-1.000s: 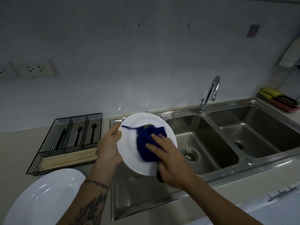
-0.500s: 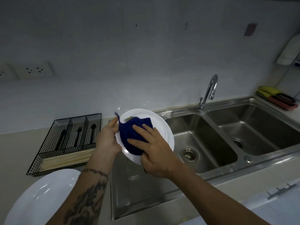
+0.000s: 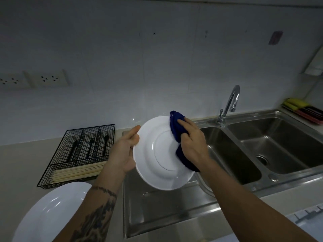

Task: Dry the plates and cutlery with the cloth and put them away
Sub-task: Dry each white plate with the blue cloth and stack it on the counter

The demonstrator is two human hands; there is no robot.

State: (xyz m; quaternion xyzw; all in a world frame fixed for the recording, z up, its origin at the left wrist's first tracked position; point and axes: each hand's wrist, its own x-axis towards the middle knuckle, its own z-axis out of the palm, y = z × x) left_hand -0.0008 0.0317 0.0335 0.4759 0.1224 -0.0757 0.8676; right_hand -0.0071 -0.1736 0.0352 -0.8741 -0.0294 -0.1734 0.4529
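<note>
My left hand (image 3: 125, 151) grips the left rim of a white plate (image 3: 158, 154), held tilted above the steel drainboard with its underside and foot ring facing me. My right hand (image 3: 192, 142) holds a dark blue cloth (image 3: 177, 127) against the plate's upper right edge; more of the cloth hangs below the wrist. A second white plate (image 3: 47, 212) lies on the counter at the lower left. A black wire cutlery basket (image 3: 82, 154) at the left holds black cutlery (image 3: 90, 145) and a bundle of wooden chopsticks (image 3: 78, 172).
A double steel sink (image 3: 272, 151) with a chrome tap (image 3: 230, 105) fills the right side. The drainboard (image 3: 166, 212) lies under the held plate. A red tray with yellow sponges (image 3: 304, 109) sits at the far right. Wall sockets (image 3: 43, 79) are above the basket.
The plate has been turned over, so its underside now faces me. The cloth and my right hand moved from the plate's face to its upper right edge.
</note>
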